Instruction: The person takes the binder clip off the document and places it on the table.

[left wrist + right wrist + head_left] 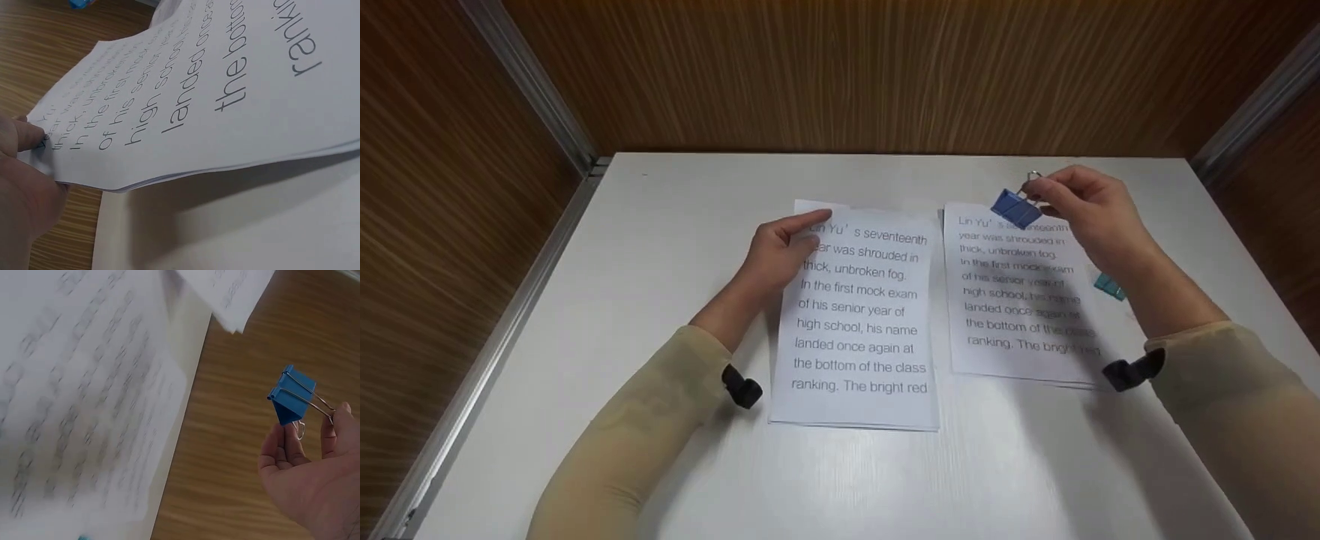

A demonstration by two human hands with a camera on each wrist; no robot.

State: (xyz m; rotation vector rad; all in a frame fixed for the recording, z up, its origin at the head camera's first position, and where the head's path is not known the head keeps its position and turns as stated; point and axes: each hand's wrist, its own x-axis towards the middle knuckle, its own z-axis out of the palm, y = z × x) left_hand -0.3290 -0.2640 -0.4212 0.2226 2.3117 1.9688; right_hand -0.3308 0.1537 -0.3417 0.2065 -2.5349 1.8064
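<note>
My left hand [781,253] pinches a thin stack of printed sheets [859,409] near its upper left corner, thumb on top. In the left wrist view the stack's edge [236,167] stands raised over the table, with a shadow beneath. My right hand [1095,208] holds a blue binder clip [1015,209] by its wire handles. The clip is up in the air, overlapping the top of a second stack of printed sheets [997,361] in the head view. From the right wrist view, thumb and fingers are around the handles [315,402], and the clip's body points away from the palm.
A teal binder clip [1109,286] lies by the right edge of the second stack, close to my right forearm. Both stacks are on a white table [660,225]. Wood-patterned panels [885,75] rise behind the table and at both sides.
</note>
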